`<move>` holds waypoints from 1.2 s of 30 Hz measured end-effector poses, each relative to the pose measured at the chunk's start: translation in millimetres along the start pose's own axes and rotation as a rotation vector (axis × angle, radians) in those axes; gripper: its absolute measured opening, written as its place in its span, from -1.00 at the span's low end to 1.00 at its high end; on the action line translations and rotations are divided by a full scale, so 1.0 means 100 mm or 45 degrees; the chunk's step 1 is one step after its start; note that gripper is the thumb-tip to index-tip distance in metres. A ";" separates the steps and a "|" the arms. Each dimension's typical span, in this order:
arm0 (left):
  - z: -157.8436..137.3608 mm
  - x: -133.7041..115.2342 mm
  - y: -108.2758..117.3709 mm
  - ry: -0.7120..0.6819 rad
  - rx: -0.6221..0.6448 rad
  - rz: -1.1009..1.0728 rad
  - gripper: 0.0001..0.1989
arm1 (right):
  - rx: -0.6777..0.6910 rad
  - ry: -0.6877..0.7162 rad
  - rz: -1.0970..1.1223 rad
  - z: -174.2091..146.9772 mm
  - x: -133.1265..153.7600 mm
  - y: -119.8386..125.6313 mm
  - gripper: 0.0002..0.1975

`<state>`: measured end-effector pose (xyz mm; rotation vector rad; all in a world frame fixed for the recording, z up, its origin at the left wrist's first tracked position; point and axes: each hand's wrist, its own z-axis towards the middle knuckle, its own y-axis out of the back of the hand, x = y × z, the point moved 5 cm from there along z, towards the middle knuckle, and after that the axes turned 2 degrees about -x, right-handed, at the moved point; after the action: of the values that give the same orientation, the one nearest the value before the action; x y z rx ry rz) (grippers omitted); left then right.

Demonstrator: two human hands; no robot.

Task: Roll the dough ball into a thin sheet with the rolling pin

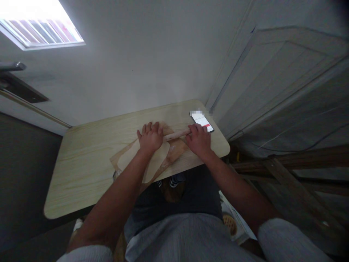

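Note:
A flattened sheet of pale dough (156, 162) lies on a brown wooden board (178, 150), one part reaching toward the board's near edge. Across its far side runs a thin rolling pin (177, 135), dusted whitish in the middle. My left hand (150, 137) bears down over the pin's left end, fingers a little apart and bent forward over it; that end is hidden. Around the right end, my right hand (200, 138) has its fingers curled, close to the phone. White flour-like smears show on the board beside the dough.
The board rests on a light wood-grain table (81, 163) against a white door (152, 62) with a metal handle (12, 66). A lit phone (203, 120) lies near the table's right end. Wooden beams (289, 178) and a cable are at the right.

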<state>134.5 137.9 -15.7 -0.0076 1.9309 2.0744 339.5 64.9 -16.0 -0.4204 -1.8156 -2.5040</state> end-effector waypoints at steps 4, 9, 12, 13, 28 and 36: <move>0.01 0.00 0.00 0.011 0.004 -0.021 -0.39 | 0.046 0.037 -0.040 0.11 0.05 -0.02 -0.59; -0.44 -0.15 0.06 -0.070 -0.080 0.020 -0.40 | 0.075 0.051 -0.053 0.11 0.08 -0.08 -0.59; -0.71 -0.24 0.07 -0.119 -0.071 0.037 -0.36 | 0.081 0.122 -0.007 0.19 0.12 -0.13 -0.58; -0.75 -0.25 0.07 -0.121 -0.067 0.041 -0.35 | 0.080 0.155 0.019 0.22 0.14 -0.15 -0.58; 0.00 0.23 0.00 0.128 0.031 -0.074 -0.40 | 0.119 0.277 0.251 0.78 0.39 -0.50 -0.59; -0.07 0.16 0.04 0.046 -0.029 -0.019 -0.44 | 0.175 0.297 0.178 0.61 0.35 -0.31 -0.63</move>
<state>116.4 134.0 -16.0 -0.0644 1.9216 2.1008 313.2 136.7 -19.8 -0.2293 -1.7863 -2.2158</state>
